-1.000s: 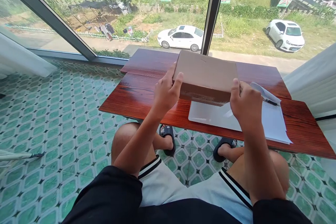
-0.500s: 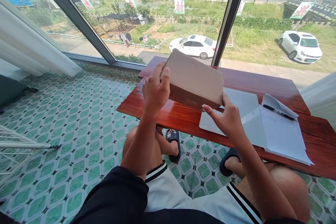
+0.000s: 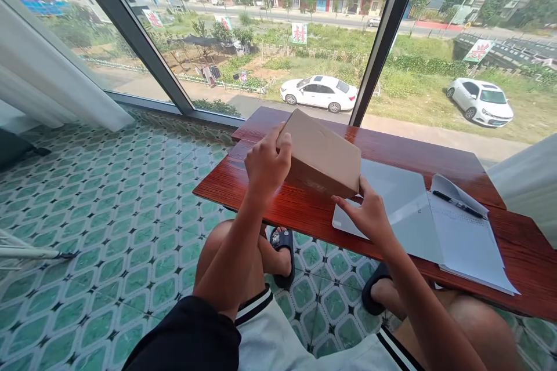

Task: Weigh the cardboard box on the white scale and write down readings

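Observation:
A brown cardboard box (image 3: 324, 153) is held up in front of me, above the dark red wooden table (image 3: 256, 197). It tilts down toward the right. My left hand (image 3: 268, 162) grips its left end, thumb on the near edge. At the lower right corner, my right hand (image 3: 368, 208) closes on the box with the thumb beneath and fingers at the end. The fingertips behind the box are hidden. Just beyond my right hand lies a flat silver laptop (image 3: 400, 203), closed, partly covered by that hand and the box.
Right of the laptop are sheets of paper (image 3: 470, 243) with a black pen (image 3: 459, 204) on top. A large window frame (image 3: 387, 40) rises behind the table. White curtains (image 3: 56, 58) hang at the side. A white metal rack (image 3: 30, 250) stands at the left on the tiled floor.
The view has tipped upward, so the scene sits lower in the picture. The box has turned slightly in both hands, showing its near side at a steeper slant. Both hands keep their hold.

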